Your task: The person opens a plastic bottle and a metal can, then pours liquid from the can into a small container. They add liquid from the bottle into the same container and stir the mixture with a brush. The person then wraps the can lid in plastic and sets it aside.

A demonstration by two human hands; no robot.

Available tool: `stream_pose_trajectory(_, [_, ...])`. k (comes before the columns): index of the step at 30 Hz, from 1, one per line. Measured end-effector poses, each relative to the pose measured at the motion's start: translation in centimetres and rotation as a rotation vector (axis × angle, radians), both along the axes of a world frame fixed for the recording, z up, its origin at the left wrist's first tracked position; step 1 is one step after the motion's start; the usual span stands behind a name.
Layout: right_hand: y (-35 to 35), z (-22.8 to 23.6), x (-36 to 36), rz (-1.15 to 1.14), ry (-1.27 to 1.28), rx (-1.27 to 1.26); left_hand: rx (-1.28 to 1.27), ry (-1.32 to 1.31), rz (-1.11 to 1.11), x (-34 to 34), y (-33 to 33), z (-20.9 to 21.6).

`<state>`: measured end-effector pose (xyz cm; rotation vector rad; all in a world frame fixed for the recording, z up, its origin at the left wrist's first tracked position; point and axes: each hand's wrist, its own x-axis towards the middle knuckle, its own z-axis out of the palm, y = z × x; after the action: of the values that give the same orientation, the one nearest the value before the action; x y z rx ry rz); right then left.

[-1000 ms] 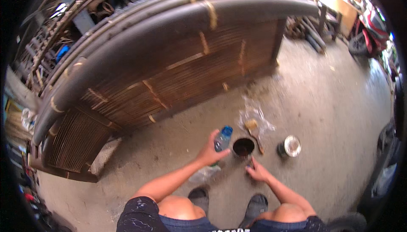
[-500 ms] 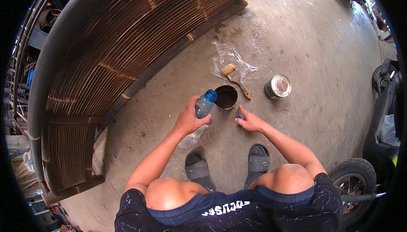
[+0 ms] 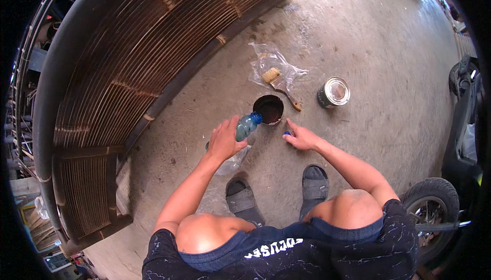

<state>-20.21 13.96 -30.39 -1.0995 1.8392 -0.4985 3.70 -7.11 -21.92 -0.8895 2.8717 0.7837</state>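
I squat on a concrete floor. My left hand (image 3: 225, 140) grips a small blue-tinted plastic bottle (image 3: 247, 124), tilted so its neck is over the rim of an open round can (image 3: 268, 109) holding dark liquid. My right hand (image 3: 301, 138) rests on the floor to the right of the can, fingers on a small blue cap (image 3: 287, 133). A paintbrush (image 3: 280, 83) with pale bristles lies just behind the can, partly on a clear plastic bag (image 3: 271, 62).
A second tin with a shiny closed lid (image 3: 334, 92) stands to the right. A large curved slatted bamboo frame (image 3: 128, 60) lies on the left. A wheel (image 3: 434, 203) and vehicle parts sit at the right edge. My sandalled feet (image 3: 279, 193) are below.
The view has tipped further down and closer. My left hand has tilted the bottle lower, its neck now at the can's rim. My right hand stays on the floor by the cap.
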Motion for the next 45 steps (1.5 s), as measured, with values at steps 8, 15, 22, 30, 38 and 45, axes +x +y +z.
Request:
stream_pose_trajectory(8, [-0.2,0.8,0.1,-0.005,-0.028,0.024,-0.047,-0.105,-0.012,-0.4,0.1,0.1])
stream_pose_trajectory(15, [-0.2,0.9,0.0,-0.006,-0.024,0.003,-0.093,-0.124,-0.013,-0.9,0.4,1.4])
stream_pose_trajectory(22, [-0.2,0.7,0.0,0.002,-0.009,-0.005,-0.108,-0.166,-0.021,-1.2,0.4,1.6])
stream_pose_trajectory(30, [-0.3,0.5,-0.2,-0.004,-0.020,0.013,-0.128,-0.192,-0.026,-1.6,0.6,2.0])
stream_pose_trajectory(38, [-0.6,0.6,0.0,-0.003,-0.038,0.031,-0.139,-0.202,-0.031,-1.5,0.5,2.4])
stream_pose_trajectory(45, [-0.4,-0.2,-0.1,-0.004,-0.003,-0.005,-0.135,-0.207,-0.028,-1.8,0.6,2.4])
